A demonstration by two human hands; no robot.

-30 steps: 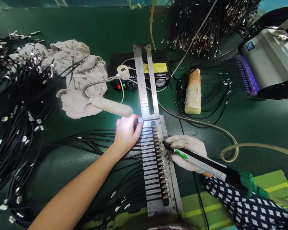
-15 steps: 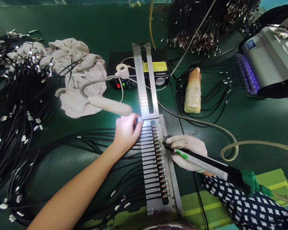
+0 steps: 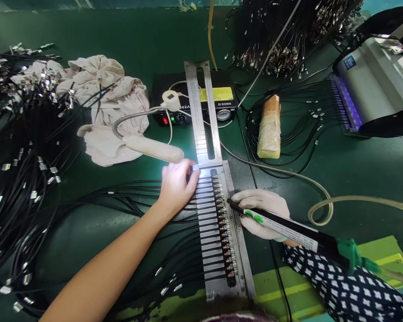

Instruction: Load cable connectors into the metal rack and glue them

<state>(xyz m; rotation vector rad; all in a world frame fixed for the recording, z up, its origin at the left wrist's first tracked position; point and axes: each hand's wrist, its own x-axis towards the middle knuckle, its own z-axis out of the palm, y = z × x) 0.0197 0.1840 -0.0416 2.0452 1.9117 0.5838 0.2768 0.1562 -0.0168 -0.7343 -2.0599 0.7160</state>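
My bare left hand point(image 3: 177, 185) is closed at the left edge of a slotted metal cable fixture point(image 3: 215, 291), its thumb on the top near the joint. Black cables point(image 3: 147, 184) run from the left into the fixture's slots, with small metal connectors point(image 3: 225, 226) in a row along its right side. In a white glove, my right hand point(image 3: 265, 201) grips a glue-dispensing syringe point(image 3: 282, 227) with a white label and green stickers. The dark tip of the syringe is at the connector row, in its upper half. Whether it touches a connector I cannot tell.
A lamp point(image 3: 154, 149) on a bendable neck lights the fixture. Behind stands a black dispenser controller point(image 3: 159, 96). Cable bundles point(image 3: 16, 201) and a crumpled cloth point(image 3: 121, 100) lie left. On the right are a wrapped block point(image 3: 269, 134) and a machine glowing violet point(image 3: 376, 85).
Almost nothing differs. Both hands, the syringe and the fixture hold their places, with only a very slight shift of the whole view.
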